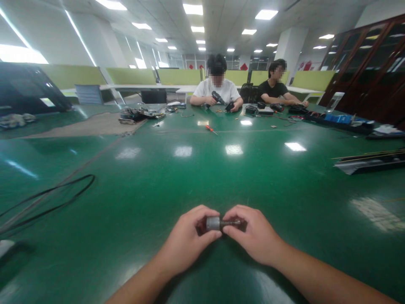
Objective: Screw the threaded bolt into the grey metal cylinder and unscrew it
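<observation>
Just above the green tabletop, a small grey metal cylinder with a thin shaft [213, 223] lies level between my two hands. My left hand [186, 236] is closed round the cylinder end, its thumb and fingers pressing from below and above. The thumb and fingers of my right hand [256, 234] pinch the thin dark shaft that points to the right. Fingertips cover parts of both ends, and I cannot make out exactly what kind of part it is.
A black cable loop [76, 190] lies at the left on the green table [202, 177]. Farther off is a red screwdriver [211, 129]. Black trays [370, 162] stand at the right. Across the table sit two people, one holding a power drill [218, 97]. Electronic parts [139, 114] lie near them.
</observation>
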`<state>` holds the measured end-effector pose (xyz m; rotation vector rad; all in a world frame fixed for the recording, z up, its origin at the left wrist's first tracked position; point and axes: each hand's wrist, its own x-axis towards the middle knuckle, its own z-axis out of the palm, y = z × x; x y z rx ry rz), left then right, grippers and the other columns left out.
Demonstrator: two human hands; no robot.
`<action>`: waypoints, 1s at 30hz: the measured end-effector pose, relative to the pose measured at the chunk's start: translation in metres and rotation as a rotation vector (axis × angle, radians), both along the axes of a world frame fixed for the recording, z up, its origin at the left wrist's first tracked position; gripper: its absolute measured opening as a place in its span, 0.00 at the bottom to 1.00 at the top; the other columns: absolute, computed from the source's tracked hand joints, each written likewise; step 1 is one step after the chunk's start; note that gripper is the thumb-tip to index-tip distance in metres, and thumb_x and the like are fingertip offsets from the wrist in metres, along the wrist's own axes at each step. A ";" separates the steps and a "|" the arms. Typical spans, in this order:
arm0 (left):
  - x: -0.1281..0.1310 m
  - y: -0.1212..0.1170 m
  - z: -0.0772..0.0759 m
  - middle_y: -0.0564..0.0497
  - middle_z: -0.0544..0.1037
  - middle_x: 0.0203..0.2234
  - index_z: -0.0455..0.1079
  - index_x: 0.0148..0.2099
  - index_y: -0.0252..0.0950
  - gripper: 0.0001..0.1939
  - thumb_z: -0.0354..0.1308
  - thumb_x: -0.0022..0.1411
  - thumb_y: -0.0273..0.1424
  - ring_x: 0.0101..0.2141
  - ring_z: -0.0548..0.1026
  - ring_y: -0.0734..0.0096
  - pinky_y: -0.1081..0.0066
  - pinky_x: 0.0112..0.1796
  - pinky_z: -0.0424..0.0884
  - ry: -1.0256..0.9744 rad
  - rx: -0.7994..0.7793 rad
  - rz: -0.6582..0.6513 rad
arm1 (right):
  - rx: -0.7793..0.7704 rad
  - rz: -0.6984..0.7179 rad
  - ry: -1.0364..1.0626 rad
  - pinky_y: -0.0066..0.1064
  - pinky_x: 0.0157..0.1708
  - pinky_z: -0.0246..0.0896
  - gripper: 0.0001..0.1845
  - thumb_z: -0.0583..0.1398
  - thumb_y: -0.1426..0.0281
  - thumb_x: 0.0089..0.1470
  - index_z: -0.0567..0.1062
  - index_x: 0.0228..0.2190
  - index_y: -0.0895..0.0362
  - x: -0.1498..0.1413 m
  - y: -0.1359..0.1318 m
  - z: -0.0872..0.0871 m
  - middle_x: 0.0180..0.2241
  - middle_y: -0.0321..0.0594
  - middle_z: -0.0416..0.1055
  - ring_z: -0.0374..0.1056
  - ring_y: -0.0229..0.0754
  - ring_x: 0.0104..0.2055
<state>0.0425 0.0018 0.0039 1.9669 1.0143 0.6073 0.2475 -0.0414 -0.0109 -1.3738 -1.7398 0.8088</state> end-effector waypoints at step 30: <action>0.000 0.001 0.001 0.52 0.76 0.36 0.75 0.45 0.40 0.10 0.65 0.59 0.31 0.37 0.74 0.65 0.69 0.39 0.67 -0.008 -0.002 -0.002 | -0.020 0.000 0.017 0.29 0.33 0.59 0.03 0.63 0.73 0.54 0.77 0.33 0.54 -0.002 -0.001 0.001 0.29 0.33 0.75 0.69 0.39 0.31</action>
